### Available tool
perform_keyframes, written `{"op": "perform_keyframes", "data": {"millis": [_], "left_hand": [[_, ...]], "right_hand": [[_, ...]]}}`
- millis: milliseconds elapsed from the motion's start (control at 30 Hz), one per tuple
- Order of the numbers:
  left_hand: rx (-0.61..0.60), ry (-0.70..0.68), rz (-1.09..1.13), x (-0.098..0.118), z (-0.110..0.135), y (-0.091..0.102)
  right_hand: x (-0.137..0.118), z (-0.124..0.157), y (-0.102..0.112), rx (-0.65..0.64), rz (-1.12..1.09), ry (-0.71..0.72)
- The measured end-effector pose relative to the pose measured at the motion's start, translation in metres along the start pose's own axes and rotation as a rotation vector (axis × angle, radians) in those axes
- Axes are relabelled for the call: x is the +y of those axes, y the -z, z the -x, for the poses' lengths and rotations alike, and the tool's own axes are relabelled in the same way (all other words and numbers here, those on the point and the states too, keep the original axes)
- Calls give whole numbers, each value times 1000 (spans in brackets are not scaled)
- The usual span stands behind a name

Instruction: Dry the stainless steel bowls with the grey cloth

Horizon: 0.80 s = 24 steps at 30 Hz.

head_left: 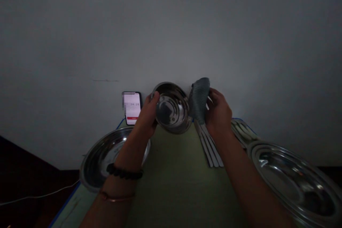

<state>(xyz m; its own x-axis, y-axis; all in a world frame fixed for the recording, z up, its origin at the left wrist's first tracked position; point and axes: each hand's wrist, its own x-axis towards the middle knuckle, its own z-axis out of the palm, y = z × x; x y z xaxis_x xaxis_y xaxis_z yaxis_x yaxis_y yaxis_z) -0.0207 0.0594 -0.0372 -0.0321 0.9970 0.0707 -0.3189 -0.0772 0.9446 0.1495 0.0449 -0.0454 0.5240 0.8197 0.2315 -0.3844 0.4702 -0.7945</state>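
My left hand [150, 114] grips the rim of a shiny metal bowl [172, 108], thumb over the edge. The bowl is held up above the table, tilted so its inside faces me. My right hand [217, 112] is closed on a grey cloth [200, 99], which hangs bunched beside the bowl's right rim. Whether the cloth touches the bowl I cannot tell. Below the right hand, several metal knives [210, 146] lie side by side on the table, their far ends hidden by the cloth.
A large metal bowl [89, 160] stands at the left, partly behind my forearm. Metal plates [291, 178] lie at the right, with more cutlery [244, 131] behind. A phone [133, 108] showing a timer leans against the wall [171, 28]. The table [176, 181] is green with blue edges.
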Motion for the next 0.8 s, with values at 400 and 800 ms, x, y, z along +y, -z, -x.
{"op": "perform_keyframes", "data": {"millis": [400, 800], "left_hand": [[-122, 20, 117, 6, 9, -9], [-109, -20, 65, 7, 8, -9]], "right_hand": [[14, 29, -9, -414, 1057, 662], [12, 22, 5, -650, 1490, 688]]}}
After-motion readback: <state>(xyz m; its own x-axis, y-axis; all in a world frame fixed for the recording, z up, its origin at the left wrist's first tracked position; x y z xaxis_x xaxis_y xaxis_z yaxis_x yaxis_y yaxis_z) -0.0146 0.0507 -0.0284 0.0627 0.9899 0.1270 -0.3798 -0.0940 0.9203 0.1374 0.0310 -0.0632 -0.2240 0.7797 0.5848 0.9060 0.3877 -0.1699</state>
